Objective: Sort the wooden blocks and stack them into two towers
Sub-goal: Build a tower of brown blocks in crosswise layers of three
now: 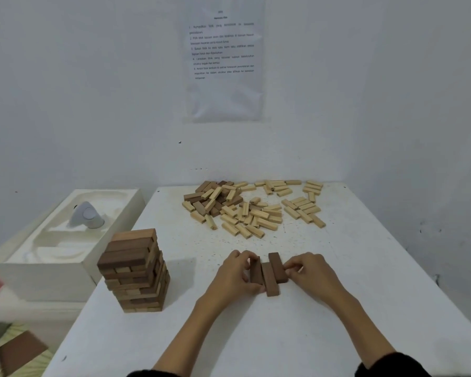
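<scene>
Two forearms in dark sleeves reach up from the near edge of the white table (337, 308) to its middle, seen from the head camera. Between the hands lie three dark brown wooden blocks (270, 278), side by side and touching, their long sides running away from the viewer and their ends uneven. The left hand (235, 273) has its fingers curled over the leftmost block, gripping it. The right hand (310, 273) pinches the outer long side of the rightmost block with its fingertips.

Near the left edge stands a tower (136, 270) of crossed layers, dark on top and mixed dark and pale lower down. Along the far edge lies a loose pile of blocks (245, 210). Dark ones are tangled in at its left, and pale ones spread toward the far right corner.

These blocks look light, rigid and smooth, and not fragile. A firm squeeze on the two outer long sides should carry all three as one layer. With a loose squeeze, the middle block could drop out.

Beside the table's left edge sits a white moulded foam box (52, 257). A printed sheet (225, 58) hangs on the wall.
</scene>
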A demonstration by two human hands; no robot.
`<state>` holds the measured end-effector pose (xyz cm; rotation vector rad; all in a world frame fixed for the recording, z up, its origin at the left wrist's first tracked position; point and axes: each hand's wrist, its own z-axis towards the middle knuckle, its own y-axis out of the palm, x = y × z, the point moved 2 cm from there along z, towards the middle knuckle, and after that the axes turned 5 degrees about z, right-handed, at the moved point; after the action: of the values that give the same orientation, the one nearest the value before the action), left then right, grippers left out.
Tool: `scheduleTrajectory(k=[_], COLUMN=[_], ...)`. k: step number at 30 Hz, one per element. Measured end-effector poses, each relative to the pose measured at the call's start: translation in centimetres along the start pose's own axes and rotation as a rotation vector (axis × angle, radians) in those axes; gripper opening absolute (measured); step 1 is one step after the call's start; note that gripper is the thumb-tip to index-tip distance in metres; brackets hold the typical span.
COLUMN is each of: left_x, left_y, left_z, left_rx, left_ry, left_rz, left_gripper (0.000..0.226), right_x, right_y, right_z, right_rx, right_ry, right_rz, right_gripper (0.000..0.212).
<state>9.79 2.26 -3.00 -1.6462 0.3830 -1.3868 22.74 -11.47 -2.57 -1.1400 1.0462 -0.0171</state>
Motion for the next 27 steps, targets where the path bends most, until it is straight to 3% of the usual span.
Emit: scheduleTrajectory(k=[3, 7, 9, 15, 18, 21, 25, 27], left_x=[-0.1, -0.7, -0.9, -0.7, -0.8, -0.8, -1.8, -2.6], left_y=[-0.8, -0.7, -0.1, 0.8, 0.9, 0.5, -0.9, -1.4], left_z=[0.4, 0.5, 0.5, 0.7, 0.7, 0.6, 0.4, 0.4], left_rx=[-0.096, -0.172, -0.171, -0.104, -0.081, -0.095, -0.248, -0.280], left_ry=[0.027, 0.095, 0.115, 0.137, 0.147, 0.137, 0.080, 0.085], left_rz=[0.073, 0.136, 0.138, 0.072, 0.032, -0.001, -0.056, -0.057], left_gripper=[0.069, 0.099, 0.106, 0.090, 0.079, 0.084, 0.102, 0.096], right_x=[0.7, 1.4, 1.1, 1.7, 2.0, 1.6, 2.0, 2.6], right_y=[-1.1, -2.0, -1.4, 0.7, 1.2, 2.0, 0.7, -0.4], right_z=[0.5, 0.6, 0.4, -0.1, -0.3, -0.4, -0.7, -0.8], right_rx=[-0.029, -0.322, -0.351, -0.219, -0.157, -0.073, -0.291, -0.409], right_ry=[-0.045, -0.117, -0.138, -0.229, -0.230, -0.226, -0.136, -0.108], right_rz=[0.011, 0.095, 0.073, 0.149, 0.123, -0.025, 0.078, 0.177], right_gripper=[0.025, 0.081, 0.097, 0.082, 0.089, 0.099, 0.112, 0.100])
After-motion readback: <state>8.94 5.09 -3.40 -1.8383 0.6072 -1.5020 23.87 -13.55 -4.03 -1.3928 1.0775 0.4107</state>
